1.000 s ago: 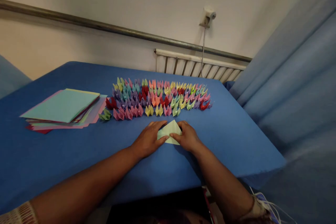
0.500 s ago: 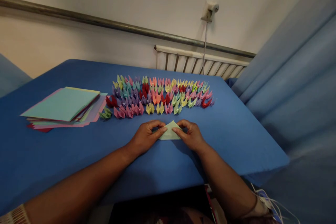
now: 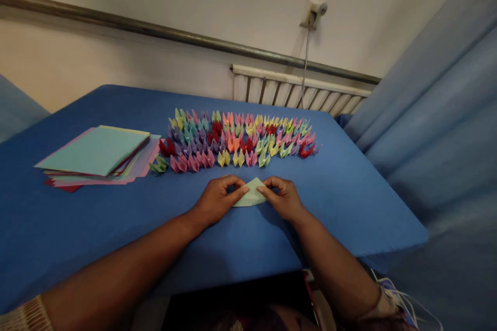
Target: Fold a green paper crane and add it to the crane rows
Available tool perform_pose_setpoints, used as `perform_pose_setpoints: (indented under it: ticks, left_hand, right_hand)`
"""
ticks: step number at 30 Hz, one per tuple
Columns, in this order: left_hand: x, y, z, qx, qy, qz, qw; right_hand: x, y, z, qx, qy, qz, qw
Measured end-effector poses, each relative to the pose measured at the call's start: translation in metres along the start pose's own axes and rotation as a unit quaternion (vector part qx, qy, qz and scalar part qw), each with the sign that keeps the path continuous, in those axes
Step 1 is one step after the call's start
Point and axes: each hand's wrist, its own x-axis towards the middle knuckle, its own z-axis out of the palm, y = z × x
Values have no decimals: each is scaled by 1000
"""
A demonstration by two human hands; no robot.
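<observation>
A pale green folded paper (image 3: 252, 194) lies on the blue table (image 3: 341, 201) in front of me, shaped like a small triangle. My left hand (image 3: 218, 197) pinches its left side with curled fingers. My right hand (image 3: 282, 197) pinches its right side the same way. Both hands rest on the tabletop. Just beyond them stand several rows of small folded paper pieces (image 3: 240, 139) in many colours.
A stack of flat coloured paper sheets (image 3: 99, 152), turquoise on top, lies at the left of the table. A lone green folded piece (image 3: 158, 165) sits beside it. A radiator (image 3: 298, 92) and wall rail run behind; blue curtain (image 3: 438, 114) hangs at right.
Both hands went from pressing flat on the green paper to pinching its sides with curled fingers. The paper looks narrower and flatter now.
</observation>
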Motion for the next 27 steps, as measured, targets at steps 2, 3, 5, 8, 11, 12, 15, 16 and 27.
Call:
perform_pose_setpoints:
  ticks: [2,3,5,8,11,12,15,16,27]
  left_hand:
    - [0,0,0,-7,1,-1,1000]
    - [0,-1,0,-11,1,-1,1000]
    - [1,-1,0,-17,0,1,1000]
    - [1,-1,0,-23,-6,0,1000]
    - [2,-1,-1,-30,-14,-5,999]
    - [2,0,-1,-30,-16,-5,999]
    - [2,-1,-2,-25,-16,-4,1000]
    - [2,-1,-2,-23,-15,-3,1000]
    - [3,-1,-5,-19,-39,-7,999]
  right_hand:
    - [0,0,0,8,5,-3,1000]
    - [0,0,0,13,7,-5,1000]
    - [0,-1,0,19,10,-9,1000]
    - [-1,-2,0,15,15,-13,1000]
    - [-1,-1,0,5,15,-15,1000]
    - [-1,-1,0,6,15,-15,1000]
    - [-1,0,1,12,14,-18,1000]
    - [-1,0,1,13,15,-17,1000]
    - [-2,0,1,15,23,-11,1000]
